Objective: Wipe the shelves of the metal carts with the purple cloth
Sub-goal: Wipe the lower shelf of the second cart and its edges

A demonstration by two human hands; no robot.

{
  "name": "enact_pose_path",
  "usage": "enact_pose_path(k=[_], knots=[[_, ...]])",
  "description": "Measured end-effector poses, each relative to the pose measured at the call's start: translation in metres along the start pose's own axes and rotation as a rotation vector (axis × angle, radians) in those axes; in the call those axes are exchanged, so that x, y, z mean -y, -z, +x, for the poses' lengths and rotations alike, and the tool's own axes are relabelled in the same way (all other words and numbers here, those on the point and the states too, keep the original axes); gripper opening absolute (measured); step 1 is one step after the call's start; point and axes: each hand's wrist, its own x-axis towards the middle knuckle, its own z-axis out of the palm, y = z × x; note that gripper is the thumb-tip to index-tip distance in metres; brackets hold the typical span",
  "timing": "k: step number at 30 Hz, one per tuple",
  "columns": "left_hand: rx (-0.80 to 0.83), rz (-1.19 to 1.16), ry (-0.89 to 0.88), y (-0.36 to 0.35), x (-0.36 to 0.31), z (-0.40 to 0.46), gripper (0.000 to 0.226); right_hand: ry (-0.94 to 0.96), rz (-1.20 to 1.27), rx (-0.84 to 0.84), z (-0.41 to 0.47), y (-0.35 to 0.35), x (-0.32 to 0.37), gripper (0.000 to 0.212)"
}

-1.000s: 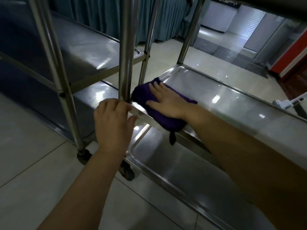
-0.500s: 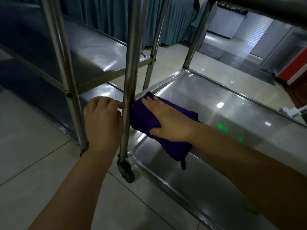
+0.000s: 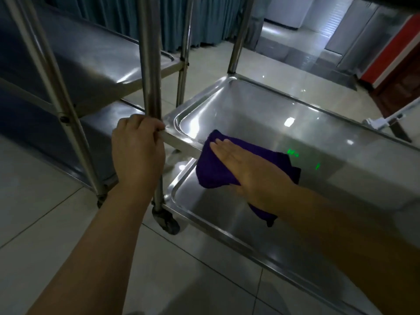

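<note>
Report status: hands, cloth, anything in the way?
Left hand grips the cart post. Right hand flat, pressing purple cloth on the middle shelf, near its front edge. Nothing blocking the shelf.

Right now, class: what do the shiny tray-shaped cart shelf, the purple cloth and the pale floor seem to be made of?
Shiny tray-shaped cart shelf: probably stainless steel, polished; it mirrors lights sharply.
Purple cloth, pressed flat by the right hand: soft fabric, matte, creased, draping over the rim.
Pale floor: likely glazed tile; grout lines, soft sheen.

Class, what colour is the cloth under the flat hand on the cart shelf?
Dark purple cloth, plain; seen in the head view.
</note>
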Motion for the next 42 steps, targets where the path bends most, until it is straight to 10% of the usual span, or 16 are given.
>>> enact_pose_path(k=[10, 24, 32, 42], knots=[[0.099, -0.089, -0.044, -0.001, -0.015, -0.003, 0.024, -0.138, -0.037, -0.114, -0.102, 0.009, -0.024, 0.103], [-0.113, -0.189, 0.166, -0.006, -0.021, -0.005, 0.022, -0.104, 0.241, 0.027, 0.122, 0.026, -0.02, 0.073], [0.234, -0.175, -0.16, -0.024, -0.013, -0.021, 0.031, -0.541, 0.174, -0.027, 0.093, 0.026, -0.103, 0.068], [0.064, -0.247, -0.269, -0.04, 0.004, -0.017, 0.022, -0.17, 0.196, 0.012, 0.184, 0.021, -0.04, 0.067]])
